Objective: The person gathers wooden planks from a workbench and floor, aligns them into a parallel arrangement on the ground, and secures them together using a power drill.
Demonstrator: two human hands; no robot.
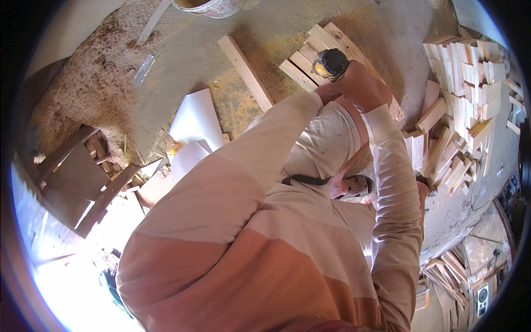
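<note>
My right hand (363, 84) is closed around a black and yellow power tool (330, 64), seen from above; its exact kind and its working end are hidden. Below it lie several pale wooden boards (299, 76), side by side, with a longer board (354, 46) along their right. My left hand (328, 93) reaches in from the left, close beside the tool and right hand. Its fingers are mostly hidden, so its grip does not show. Left of the boards, a separate plank (246, 72) lies on the floor.
Stacked wood blocks (464, 83) stand at the right, with loose offcuts (445, 157) near my foot. Sawdust (83, 94) is heaped at the left, above a wooden frame with scraps (77, 177). White sheets (196, 119) lie left of my arm. A bucket (213, 8) is at the top.
</note>
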